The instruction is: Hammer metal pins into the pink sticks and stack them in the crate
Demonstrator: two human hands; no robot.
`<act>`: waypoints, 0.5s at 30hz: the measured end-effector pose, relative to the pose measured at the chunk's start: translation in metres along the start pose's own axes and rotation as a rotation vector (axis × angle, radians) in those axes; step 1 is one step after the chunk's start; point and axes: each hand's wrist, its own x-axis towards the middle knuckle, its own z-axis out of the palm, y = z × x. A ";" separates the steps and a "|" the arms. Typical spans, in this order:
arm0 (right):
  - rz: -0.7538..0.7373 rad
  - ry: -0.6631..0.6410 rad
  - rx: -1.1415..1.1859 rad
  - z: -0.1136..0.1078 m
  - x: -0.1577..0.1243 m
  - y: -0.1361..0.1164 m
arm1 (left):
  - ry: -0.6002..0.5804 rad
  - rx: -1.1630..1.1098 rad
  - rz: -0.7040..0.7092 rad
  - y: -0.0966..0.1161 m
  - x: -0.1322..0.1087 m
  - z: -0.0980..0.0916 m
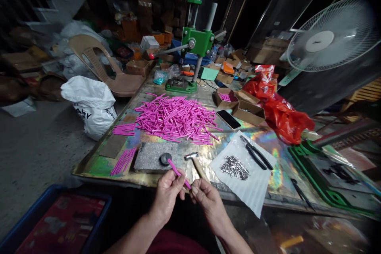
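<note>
My left hand [170, 188] pinches a thin pink tube [177, 172] along its length, the far end slanting up over a small dark round block [165, 159]. At the tube's near end, the fingers of my right hand [205, 195] are pressed together; whether they grip the tube or a tiny part is hidden. The round block rests on a grey stone slab [149, 154]. Beside it lies a hammer [196, 162] with a wooden handle. To the right, small metal pins [235, 167] are heaped on a white foam sheet [253, 190], along with black-handled pliers [256, 152].
A large heap of pink tubes [175, 117] covers the table's middle, with a smaller bundle [124, 161] left of the slab. Behind stands a green hand press [196, 41]. A phone [228, 119], cardboard boxes [248, 112] and a red bag [287, 121] lie to the right.
</note>
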 end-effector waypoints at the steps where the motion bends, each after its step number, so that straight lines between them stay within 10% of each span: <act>1: -0.011 0.020 -0.001 0.001 0.001 0.002 | 0.010 0.025 0.017 0.001 0.000 0.000; 15: -0.075 0.000 -0.113 0.007 0.014 0.015 | 0.225 0.088 0.172 0.021 0.019 -0.037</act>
